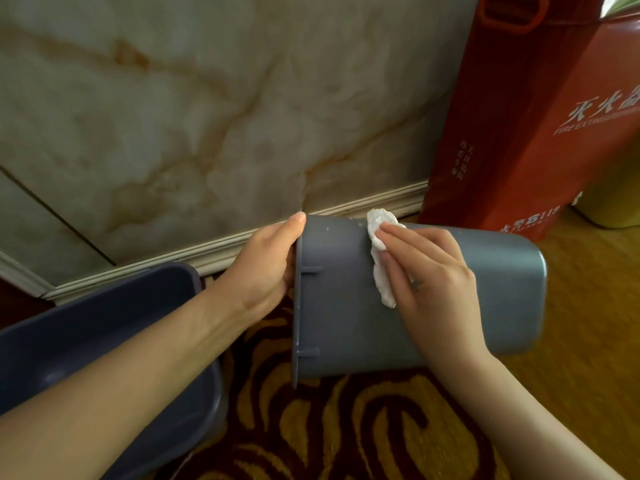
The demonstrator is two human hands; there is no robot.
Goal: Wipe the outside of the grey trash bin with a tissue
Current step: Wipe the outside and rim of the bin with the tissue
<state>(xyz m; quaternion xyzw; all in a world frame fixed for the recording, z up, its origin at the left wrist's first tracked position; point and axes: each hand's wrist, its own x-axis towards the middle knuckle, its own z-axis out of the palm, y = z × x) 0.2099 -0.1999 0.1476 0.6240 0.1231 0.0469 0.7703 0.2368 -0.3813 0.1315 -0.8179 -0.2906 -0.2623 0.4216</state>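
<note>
The grey trash bin (346, 327) is held on its side above the floor, its rim to the left and its base to the right. My left hand (266, 265) grips the rim, thumb over the top edge and fingers hidden inside the opening. A crumpled white tissue (379, 251) lies pressed against the bin's upper side wall. My right hand (433, 282) holds it flat there with the fingers pointing up and left, covering most of the tissue.
A second dark grey bin (104, 341) stands at the lower left under my left forearm. A red fire extinguisher box (519, 116) stands against the marble wall (173, 116) at the right, a yellow container (609, 202) beside it. Patterned brown and yellow floor (346, 427) below.
</note>
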